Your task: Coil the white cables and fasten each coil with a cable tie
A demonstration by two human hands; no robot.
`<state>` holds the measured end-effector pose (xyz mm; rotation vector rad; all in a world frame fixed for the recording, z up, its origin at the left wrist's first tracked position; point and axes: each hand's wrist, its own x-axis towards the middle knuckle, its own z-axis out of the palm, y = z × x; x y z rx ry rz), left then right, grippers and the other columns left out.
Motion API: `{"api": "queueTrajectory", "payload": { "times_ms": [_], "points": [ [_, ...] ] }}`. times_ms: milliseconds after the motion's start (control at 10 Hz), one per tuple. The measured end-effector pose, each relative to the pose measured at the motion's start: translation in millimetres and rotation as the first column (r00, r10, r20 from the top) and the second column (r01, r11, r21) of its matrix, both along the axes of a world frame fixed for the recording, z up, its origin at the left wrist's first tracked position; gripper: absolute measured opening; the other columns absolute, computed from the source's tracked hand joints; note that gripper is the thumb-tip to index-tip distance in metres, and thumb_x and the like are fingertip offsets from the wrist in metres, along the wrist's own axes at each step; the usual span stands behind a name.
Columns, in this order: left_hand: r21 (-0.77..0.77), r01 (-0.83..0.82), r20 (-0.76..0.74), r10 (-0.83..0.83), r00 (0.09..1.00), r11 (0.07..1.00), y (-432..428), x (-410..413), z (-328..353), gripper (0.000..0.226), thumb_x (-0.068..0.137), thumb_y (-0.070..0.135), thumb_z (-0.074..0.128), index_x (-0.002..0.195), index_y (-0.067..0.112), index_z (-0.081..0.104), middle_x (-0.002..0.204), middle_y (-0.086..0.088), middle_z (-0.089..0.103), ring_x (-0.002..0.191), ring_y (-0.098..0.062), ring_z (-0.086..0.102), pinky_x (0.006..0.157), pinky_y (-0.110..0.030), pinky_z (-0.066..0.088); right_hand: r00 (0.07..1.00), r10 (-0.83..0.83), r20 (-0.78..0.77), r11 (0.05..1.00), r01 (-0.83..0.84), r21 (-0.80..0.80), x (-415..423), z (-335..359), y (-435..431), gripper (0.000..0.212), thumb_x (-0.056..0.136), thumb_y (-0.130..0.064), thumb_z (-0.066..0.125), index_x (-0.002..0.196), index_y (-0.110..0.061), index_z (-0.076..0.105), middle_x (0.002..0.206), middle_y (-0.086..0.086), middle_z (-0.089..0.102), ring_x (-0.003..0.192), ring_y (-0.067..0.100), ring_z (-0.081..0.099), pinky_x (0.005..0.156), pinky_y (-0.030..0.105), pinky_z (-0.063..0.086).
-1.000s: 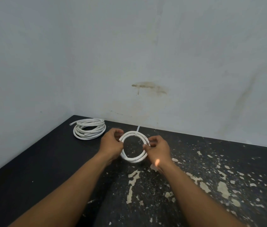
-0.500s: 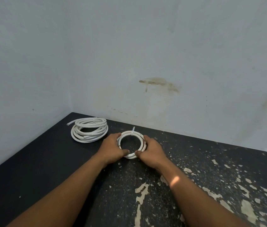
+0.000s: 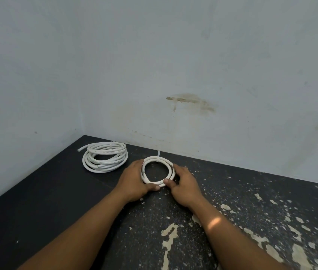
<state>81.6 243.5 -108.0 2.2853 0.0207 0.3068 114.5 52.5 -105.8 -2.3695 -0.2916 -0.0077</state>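
Note:
A small white cable coil (image 3: 158, 160) lies flat on the black table (image 3: 37, 201), close to the back wall. A white cable tie (image 3: 158, 154) wraps its far side, tail sticking up. My left hand (image 3: 132, 182) cups the coil's left side, thumb on its near edge. My right hand (image 3: 183, 184) holds the coil's right side, thumb pressing the near edge. A larger white cable coil (image 3: 104, 157) rests in the table's back left corner, with a tie on its far side and one loose end pointing left.
Pale walls (image 3: 154, 75) meet in a corner behind the table, just past both coils. The table's right half has chipped paint patches (image 3: 170, 232). The left half is plain black surface.
Both hands have lowered the small coil from upright to flat on the table, nearer the wall. The camera view has tilted up slightly.

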Motion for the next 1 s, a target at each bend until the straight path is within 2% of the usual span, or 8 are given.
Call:
{"api": "queueTrajectory", "payload": {
  "times_ms": [200, 400, 500, 600, 800, 1000],
  "points": [
    [0.013, 0.01, -0.008, -0.01, 1.0, 1.0, -2, 3, -2, 0.1, 0.053, 0.056, 0.092, 0.141, 0.029, 0.053, 0.138, 0.011, 0.059, 0.125, -0.008, 0.056, 0.108, -0.032, 0.046, 0.998, -0.012, 0.057, 1.0, 0.011, 0.023, -2, -3, 0, 0.065, 0.094, -0.034, 0.07, 0.152, -0.02, 0.046, 0.148, 0.001, 0.052, 0.136, 0.021, 0.049, 0.115, 0.037, 0.039],
    [0.034, 0.012, -0.006, -0.011, 1.0, 0.999, 0, 3, -12, 0.114, 0.051, 0.065, 0.083, 0.15, 0.024, 0.043, 0.149, 0.006, 0.048, 0.135, -0.012, 0.049, 0.114, -0.038, 0.042, 0.997, -0.009, 0.078, 1.0, 0.008, 0.019, -6, -5, -2, 0.071, 0.091, -0.04, 0.072, 0.153, -0.02, 0.045, 0.149, 0.0, 0.051, 0.136, 0.02, 0.049, 0.115, 0.035, 0.039],
    [0.047, 0.031, -0.007, -0.03, 1.0, 0.998, 1, 0, -12, 0.118, 0.051, 0.061, 0.083, 0.153, 0.021, 0.039, 0.154, 0.003, 0.043, 0.14, -0.014, 0.045, 0.117, -0.038, 0.039, 0.996, -0.006, 0.093, 1.0, 0.004, 0.017, -8, -4, -3, 0.07, 0.089, -0.038, 0.073, 0.151, -0.021, 0.047, 0.147, 0.001, 0.054, 0.133, 0.02, 0.051, 0.113, 0.033, 0.041],
    [0.043, 0.032, -0.01, -0.032, 0.999, 0.999, 1, -1, -12, 0.116, 0.059, 0.046, 0.091, 0.156, 0.016, 0.035, 0.157, 0.0, 0.039, 0.143, -0.016, 0.042, 0.119, -0.032, 0.034, 0.995, 0.0, 0.1, 1.0, 0.0, 0.003, -10, -4, -3, 0.071, 0.09, -0.038, 0.073, 0.152, -0.019, 0.046, 0.147, 0.002, 0.054, 0.135, 0.02, 0.051, 0.113, 0.032, 0.039],
    [0.079, 0.049, -0.03, -0.046, 0.998, 0.996, 0, -2, -12, 0.114, 0.064, 0.038, 0.092, 0.158, 0.018, 0.03, 0.159, -0.001, 0.033, 0.143, -0.015, 0.04, 0.114, -0.024, 0.031, 0.999, 0.0, 0.042, 1.0, 0.0, 0.012, -11, -4, -6, 0.073, 0.088, -0.043, 0.072, 0.152, -0.02, 0.046, 0.145, 0.002, 0.056, 0.131, 0.02, 0.054, 0.112, 0.036, 0.044],
    [0.122, 0.011, -0.049, -0.005, 0.999, 0.992, -11, -12, 3, 0.111, 0.067, 0.043, 0.087, 0.158, 0.023, 0.027, 0.162, -0.004, 0.028, 0.148, -0.022, 0.034, 0.12, -0.038, 0.033, 0.999, -0.035, -0.028, 0.999, 0.035, 0.003, -27, 5, -24, 0.066, 0.094, -0.037, 0.07, 0.153, -0.02, 0.045, 0.151, 0.003, 0.051, 0.136, 0.022, 0.051, 0.116, 0.039, 0.042]
  ]
}}
